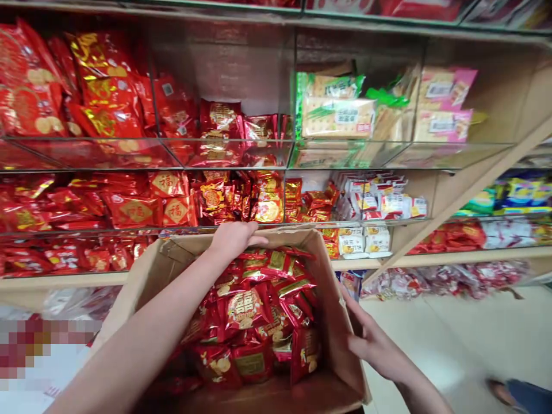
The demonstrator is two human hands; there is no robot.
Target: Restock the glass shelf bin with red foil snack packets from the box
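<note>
Two bare hands are steadying one open carton [336,322] of red packets [245,310] tight up by the shelves; left hand [235,238] is resting at the far rim, fingers bunched close together, not visibly holding a packet; cannot tell if it is gripping the cardboard; right hand [377,342] is bracing the right wall from outside, thumb and fingers spreading apart.

Progress, my read: carton is sitting open with its contents exposed, so that part is looking done; plenty of packets are lying loose inside, leaning on one another, so sorting them out is looking mostly undone; dark red packs [219,118] on the upper shelf are looking similar; cannot confirm a match.

Around: red-gold packs [135,211] are filling the shelf behind; green-ended cracker packs [332,115] and pink-ended packs [444,126] are standing up right; white packs [377,241] are sitting right of the carton; a trouser leg [528,397] is showing bottom right.

In the way: left forearm [142,328] is crossing the carton's left side; clear front strip [457,155] is fencing the upper bins; carton is blocking part of the lower shelf.
</note>
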